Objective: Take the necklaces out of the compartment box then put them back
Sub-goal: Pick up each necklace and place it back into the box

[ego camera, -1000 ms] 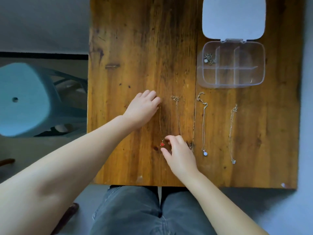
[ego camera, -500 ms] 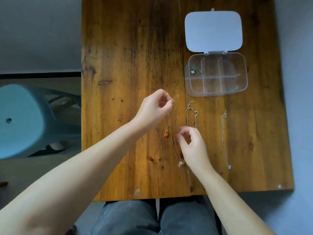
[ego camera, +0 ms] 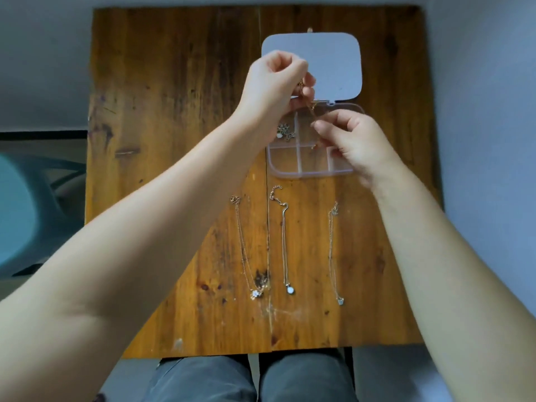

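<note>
A clear compartment box (ego camera: 293,171) lies open on the wooden table (ego camera: 174,111), its white lid (ego camera: 333,59) flipped back. My left hand (ego camera: 275,85) pinches the top of a thin gold necklace (ego camera: 311,107) above the box. My right hand (ego camera: 356,143) pinches the same chain lower down, over the middle compartments; its red pendant (ego camera: 314,146) hangs inside the box. A bunched silver necklace (ego camera: 285,133) sits in the upper left compartment. Three necklaces lie stretched out on the table: a gold one (ego camera: 246,248), a middle one with a round pendant (ego camera: 285,242), a right one (ego camera: 333,250).
A teal plastic stool (ego camera: 23,216) stands left of the table. My knees in grey trousers (ego camera: 249,378) are at the table's near edge. Grey floor surrounds the table.
Both hands lifted the red-pendant necklace off the table and carried it up over the open box. The view shifted, so the table appears lower in frame.
</note>
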A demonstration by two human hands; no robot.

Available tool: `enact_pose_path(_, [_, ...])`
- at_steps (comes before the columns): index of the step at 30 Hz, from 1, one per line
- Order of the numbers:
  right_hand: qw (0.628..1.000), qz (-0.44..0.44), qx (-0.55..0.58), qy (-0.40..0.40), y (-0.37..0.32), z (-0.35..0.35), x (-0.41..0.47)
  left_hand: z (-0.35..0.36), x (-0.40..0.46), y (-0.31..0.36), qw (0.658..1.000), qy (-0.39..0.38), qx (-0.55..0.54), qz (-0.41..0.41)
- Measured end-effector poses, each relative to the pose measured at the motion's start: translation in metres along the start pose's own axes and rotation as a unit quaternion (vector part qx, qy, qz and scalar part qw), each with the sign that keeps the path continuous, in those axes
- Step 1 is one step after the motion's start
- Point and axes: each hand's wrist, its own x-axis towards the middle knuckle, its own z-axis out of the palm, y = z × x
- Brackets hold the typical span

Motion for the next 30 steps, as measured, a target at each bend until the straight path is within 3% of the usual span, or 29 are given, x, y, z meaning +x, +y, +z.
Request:
enact_pose_path(4, [0.992, 0.023, -0.123, -0.001, 0.021, -0.017, 0.032, 0.017, 0.025, -0.015, 0.995, 0.06, -0.043, -0.064])
enact_pose_path(7, [0.996, 0.044, -0.081, 0.009, 0.034, -0.018, 0.048, 0.025, 0.034, -0.03, 0.986, 0.081, -0.095, -0.109])
enact_pose_path(11, [0.997, 0.059, -0.042, -0.001, 0.042, -0.01, 0.059, 0.034, 0.038, -0.05, 0.986, 0.077, -0.065, -0.134])
enact_pose_path(15, [0.996, 0.059, -0.045, 0.04, 0.044, -0.01, 0.059, 0.032, 0.037, -0.062, 0.99, 0.066, 0.028, -0.125])
enact_pose_path(18, [0.995, 0.044, -0.051, 0.075, 0.044, -0.014, 0.039, 0.012, 0.024, -0.061, 0.99, 0.064, 0.107, -0.07])
enact_pose_path(22, [0.996, 0.044, -0.066, 0.043, 0.056, 0.01, -0.013, -0.038, -0.009, -0.071, 0.981, 0.055, 0.182, -0.028])
enact_pose_path(27, [0.986, 0.098, -0.137, -0.016, 0.095, 0.071, -0.082, -0.094, -0.05, -0.11, 0.94, 0.026, 0.334, -0.055])
enact_pose_path(30, [0.96, 0.124, -0.252, 0.018, 0.117, 0.092, -0.112, -0.098, -0.068, -0.126, 0.897, -0.045, 0.44, 0.02])
